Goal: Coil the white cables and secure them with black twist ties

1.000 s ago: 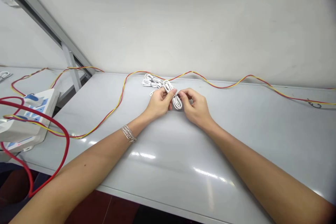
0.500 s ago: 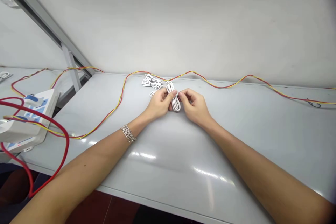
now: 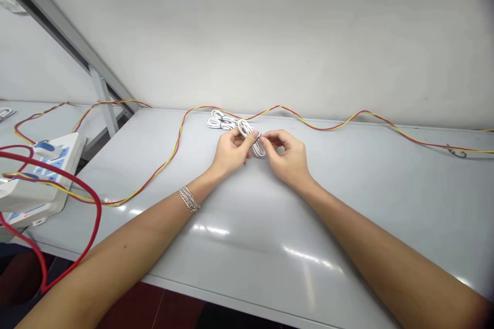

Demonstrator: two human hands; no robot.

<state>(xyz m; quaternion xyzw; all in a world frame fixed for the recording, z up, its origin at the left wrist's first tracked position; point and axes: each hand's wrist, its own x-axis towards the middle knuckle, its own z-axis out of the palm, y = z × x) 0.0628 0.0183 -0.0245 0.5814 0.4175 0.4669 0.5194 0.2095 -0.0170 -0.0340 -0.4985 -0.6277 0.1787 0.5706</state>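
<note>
Counter (image 3: 239, 262): grey, glossy; front edge nearest the viewer.
Power strip (image 3: 69, 145): white and blue, at the counter's left edge; thick red cable (image 3: 99, 211) looping in front.
Bracelet (image 3: 189, 198): silver chain, on the left wrist.
Right hand (image 3: 286, 157): thumb and forefinger pinched on the black tie (image 3: 257, 139).
Left hand (image 3: 230, 153): grasping the white cable bundle (image 3: 245, 127), thumb on top.
Bundle, position: between both hands, closer to the counter's back edge than its front.
Bundle, long axis: slanting; far looped end points toward the back edge and leftward, near end toward the front edge and rightward; tie crosses its middle.
Second cable coil (image 3: 221, 121): white, tied, beside the back edge, left of the held bundle.
Red-yellow wire (image 3: 339, 127): wavy, along the back edge.
Wall (image 3: 293, 36): pale, behind.
</note>
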